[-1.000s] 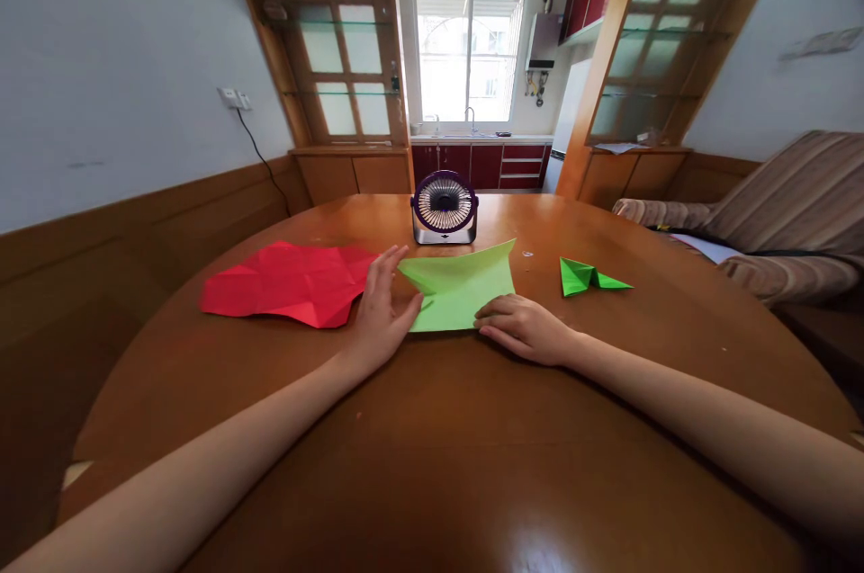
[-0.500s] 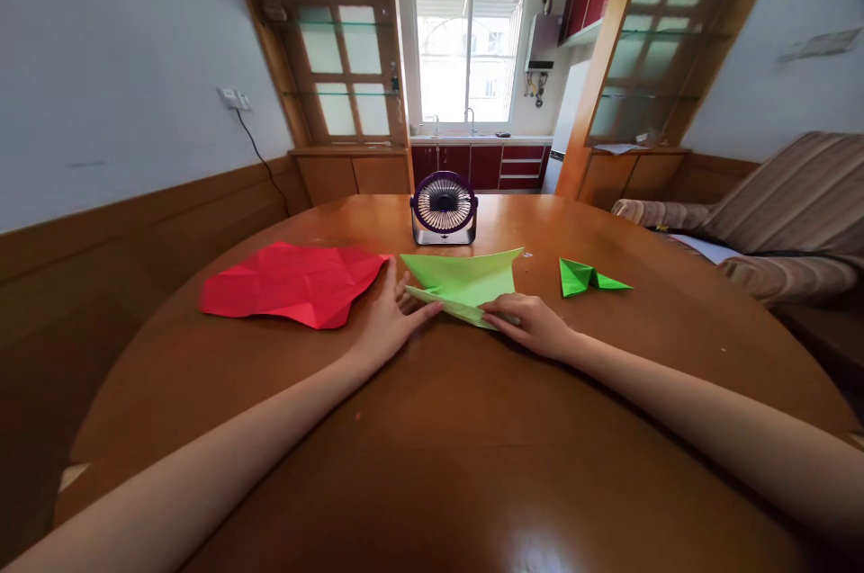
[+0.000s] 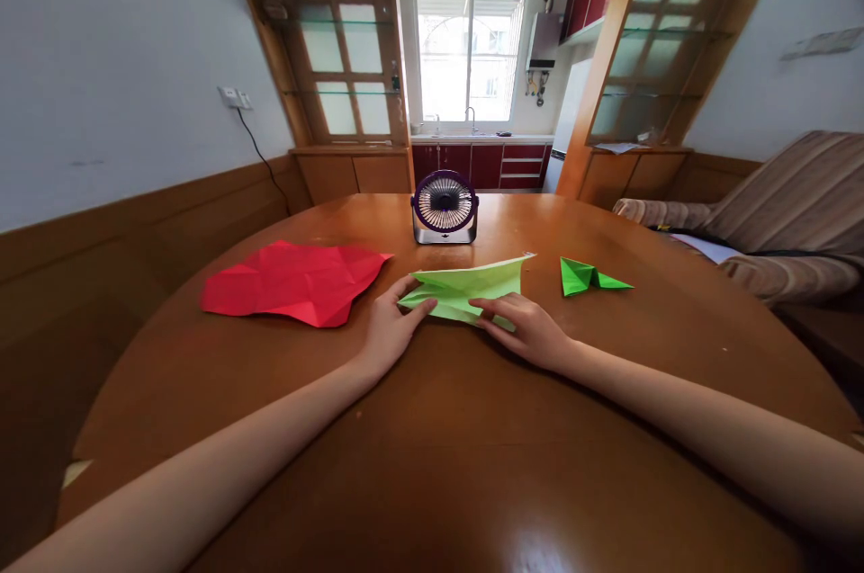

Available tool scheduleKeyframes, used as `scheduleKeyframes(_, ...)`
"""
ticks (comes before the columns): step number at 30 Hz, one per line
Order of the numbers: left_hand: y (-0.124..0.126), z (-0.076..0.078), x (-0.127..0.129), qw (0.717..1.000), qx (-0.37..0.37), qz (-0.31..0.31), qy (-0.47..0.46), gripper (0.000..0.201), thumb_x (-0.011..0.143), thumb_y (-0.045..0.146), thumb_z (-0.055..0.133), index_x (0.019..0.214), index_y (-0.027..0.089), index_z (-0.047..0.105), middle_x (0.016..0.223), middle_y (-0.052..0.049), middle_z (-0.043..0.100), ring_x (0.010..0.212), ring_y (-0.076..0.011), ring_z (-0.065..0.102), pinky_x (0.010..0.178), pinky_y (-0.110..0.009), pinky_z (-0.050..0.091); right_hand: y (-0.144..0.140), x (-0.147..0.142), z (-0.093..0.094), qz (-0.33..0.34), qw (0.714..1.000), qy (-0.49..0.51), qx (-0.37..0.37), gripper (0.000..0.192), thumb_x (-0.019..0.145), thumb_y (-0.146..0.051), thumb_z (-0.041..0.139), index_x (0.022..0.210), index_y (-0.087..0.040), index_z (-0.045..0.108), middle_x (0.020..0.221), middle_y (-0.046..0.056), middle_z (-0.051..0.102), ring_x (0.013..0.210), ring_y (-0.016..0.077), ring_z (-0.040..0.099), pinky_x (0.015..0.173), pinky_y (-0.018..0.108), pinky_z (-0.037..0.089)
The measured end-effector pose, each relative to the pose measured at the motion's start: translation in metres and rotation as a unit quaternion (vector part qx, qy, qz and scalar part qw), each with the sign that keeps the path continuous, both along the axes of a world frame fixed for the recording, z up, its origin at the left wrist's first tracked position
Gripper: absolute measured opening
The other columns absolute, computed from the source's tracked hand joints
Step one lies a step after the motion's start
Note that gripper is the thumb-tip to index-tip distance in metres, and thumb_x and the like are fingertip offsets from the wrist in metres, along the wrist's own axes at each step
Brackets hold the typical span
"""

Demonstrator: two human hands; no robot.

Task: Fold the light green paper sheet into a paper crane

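Note:
A light green sheet of paper (image 3: 465, 287) lies on the table between my hands, its near edge folded over and its far edge curling up. My left hand (image 3: 393, 321) has the sheet's left end between thumb and fingers. On the right, my right hand (image 3: 530, 330) grips the near edge, thumb below and fingers on top of the paper. Left of my left hand lies a creased red sheet of paper (image 3: 297, 281). A small bright green folded paper piece (image 3: 587, 278) rests to the right of my right hand.
A small purple desk fan (image 3: 445, 206) stands on the round wooden table (image 3: 418, 465) behind the green sheet. A striped armchair (image 3: 789, 213) is at the right. Kitchen cabinets and a window lie beyond.
The green sheet's far edge has come down toward me and the sheet looks narrower. My left fingers have moved from beside the red paper onto the green sheet's left end.

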State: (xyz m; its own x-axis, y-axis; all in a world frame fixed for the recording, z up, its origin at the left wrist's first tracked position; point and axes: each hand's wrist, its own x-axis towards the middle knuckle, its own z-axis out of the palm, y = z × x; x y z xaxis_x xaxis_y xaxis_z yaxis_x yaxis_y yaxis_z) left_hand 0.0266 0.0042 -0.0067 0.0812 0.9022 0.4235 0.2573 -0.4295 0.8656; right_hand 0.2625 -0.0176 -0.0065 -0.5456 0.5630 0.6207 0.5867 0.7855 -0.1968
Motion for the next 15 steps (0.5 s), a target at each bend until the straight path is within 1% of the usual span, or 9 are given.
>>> scheduleKeyframes(2, 0.0011, -0.0014, 0.0004, 0.999, -0.006, -0.016, -0.032, 0.045, 0.078, 0.036, 0.066, 0.115, 0.013, 0.060, 0.123, -0.014, 0.064, 0.114, -0.0275, 0.060, 0.098, -0.044, 0.047, 0.0001, 0.0005, -0.0004, 0.004, 1.000, 0.001, 0.001, 0.032, 0.092, -0.025, 0.052, 0.122, -0.016, 0.057, 0.090, 0.010, 0.070, 0.081, 0.0191, 0.064, 0.074, 0.032, 0.051)
scheduleKeyframes(5, -0.0001, -0.0008, 0.0028, 0.997, -0.023, -0.042, -0.059, 0.054, 0.078, 0.037, 0.065, 0.125, 0.012, 0.054, 0.134, -0.015, 0.056, 0.125, -0.0265, 0.052, 0.106, -0.043, 0.040, 0.0008, 0.0008, -0.0015, 0.007, 1.000, 0.000, 0.019, 0.028, 0.092, -0.021, 0.050, 0.119, -0.017, 0.058, 0.088, 0.010, 0.070, 0.078, 0.0191, 0.064, 0.073, 0.033, 0.051)
scheduleKeyframes(7, -0.0016, -0.0002, 0.0040, 0.997, -0.032, -0.052, -0.039, 0.066, 0.075, 0.037, 0.070, 0.132, 0.013, 0.048, 0.139, -0.015, 0.051, 0.129, -0.0264, 0.047, 0.109, -0.042, 0.037, 0.0013, 0.0010, -0.0022, 0.000, 0.999, 0.000, 0.034, 0.026, 0.092, -0.020, 0.050, 0.116, -0.016, 0.060, 0.087, 0.010, 0.070, 0.077, 0.0195, 0.063, 0.072, 0.032, 0.051)
scheduleKeyframes(9, -0.0018, -0.0006, 0.0038, 0.998, -0.038, -0.054, 0.001, 0.083, 0.067, 0.035, 0.078, 0.138, 0.015, 0.041, 0.142, -0.017, 0.046, 0.132, -0.0271, 0.043, 0.111, -0.043, 0.034, 0.0019, 0.0016, -0.0023, -0.011, 0.999, 0.005, 0.041, 0.025, 0.091, -0.020, 0.050, 0.115, -0.017, 0.060, 0.088, 0.010, 0.070, 0.078, 0.0200, 0.063, 0.072, 0.033, 0.051)
scheduleKeyframes(11, -0.0003, -0.0016, 0.0020, 0.997, -0.041, -0.058, 0.031, 0.093, 0.060, 0.031, 0.082, 0.140, 0.017, 0.036, 0.143, -0.018, 0.045, 0.133, -0.0279, 0.042, 0.111, -0.045, 0.034, 0.0021, 0.0026, -0.0016, -0.019, 0.999, 0.014, 0.038, 0.025, 0.091, -0.019, 0.052, 0.114, -0.018, 0.060, 0.090, 0.009, 0.070, 0.081, 0.0204, 0.063, 0.073, 0.033, 0.052)
scheduleKeyframes(12, 0.0007, -0.0020, 0.0007, 0.997, -0.041, -0.061, 0.035, 0.092, 0.060, 0.030, 0.083, 0.139, 0.017, 0.037, 0.142, -0.018, 0.047, 0.132, -0.0281, 0.043, 0.110, -0.045, 0.034, 0.0021, 0.0031, -0.0011, -0.024, 0.999, 0.022, 0.035, 0.025, 0.091, -0.019, 0.052, 0.114, -0.019, 0.061, 0.091, 0.009, 0.070, 0.082, 0.0205, 0.064, 0.074, 0.033, 0.052)
scheduleKeyframes(13, 0.0018, -0.0020, -0.0008, 0.997, -0.042, -0.062, 0.034, 0.087, 0.061, 0.029, 0.082, 0.137, 0.017, 0.041, 0.139, -0.017, 0.050, 0.131, -0.0282, 0.045, 0.109, -0.046, 0.036, 0.0020, 0.0036, -0.0006, -0.028, 0.999, 0.030, 0.032, 0.024, 0.090, -0.019, 0.053, 0.113, -0.019, 0.061, 0.092, 0.008, 0.071, 0.083, 0.0205, 0.064, 0.074, 0.033, 0.052)
scheduleKeyframes(15, 0.0034, -0.0015, -0.0036, 0.996, -0.044, -0.066, 0.032, 0.071, 0.064, 0.029, 0.079, 0.127, 0.015, 0.051, 0.132, -0.016, 0.057, 0.125, -0.0282, 0.052, 0.106, -0.045, 0.039, 0.0016, 0.0042, 0.0002, -0.034, 0.998, 0.048, 0.026, 0.023, 0.090, -0.020, 0.055, 0.112, -0.020, 0.062, 0.093, 0.008, 0.071, 0.084, 0.0205, 0.065, 0.074, 0.033, 0.053)
